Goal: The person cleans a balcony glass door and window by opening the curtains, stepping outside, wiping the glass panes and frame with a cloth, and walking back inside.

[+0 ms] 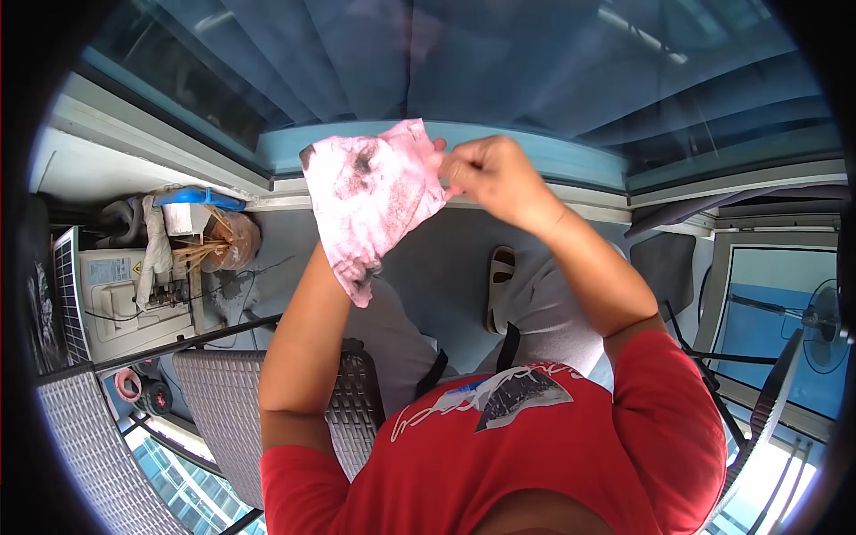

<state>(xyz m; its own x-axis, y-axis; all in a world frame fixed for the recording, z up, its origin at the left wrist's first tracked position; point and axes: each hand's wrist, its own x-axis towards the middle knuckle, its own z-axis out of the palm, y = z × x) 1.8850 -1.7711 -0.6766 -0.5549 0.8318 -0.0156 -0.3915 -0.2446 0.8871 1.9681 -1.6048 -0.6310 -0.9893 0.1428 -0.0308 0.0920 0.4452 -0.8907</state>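
Observation:
A pink cloth (370,192) with dark grey smudges is held up in front of the window, its lower corner hanging down. Most of my left hand (439,145) is behind the cloth; only some fingertips show past its right edge, and the hand appears to hold it from behind. My right hand (499,183) is closed at the cloth's right edge, thumb and fingers pinched together there. Dark stains mark the cloth's upper middle and its bottom corner.
A large window (535,80) with a pale sill frame rises ahead. At left stand an outdoor unit (125,285), a blue-lidded container (201,198) and a bundle of sticks. Woven chairs (223,383) flank me. A sandal (501,276) shows below; a fan (822,325) is at right.

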